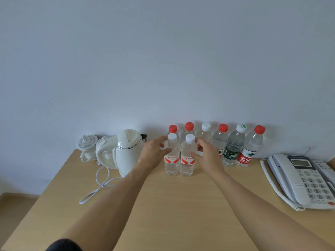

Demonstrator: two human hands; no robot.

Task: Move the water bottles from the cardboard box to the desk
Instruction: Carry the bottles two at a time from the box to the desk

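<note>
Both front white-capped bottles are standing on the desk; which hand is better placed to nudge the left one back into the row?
Left. The left hand already holds the left front bottle; the right hand is at the right front bottle.

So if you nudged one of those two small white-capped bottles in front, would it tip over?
Probably not easily: the left small bottle looks full, so it is likely bottom-heavy. It is tall and narrow, though, so a push near the cap might topple it. The smooth desk may let it slide.
</note>
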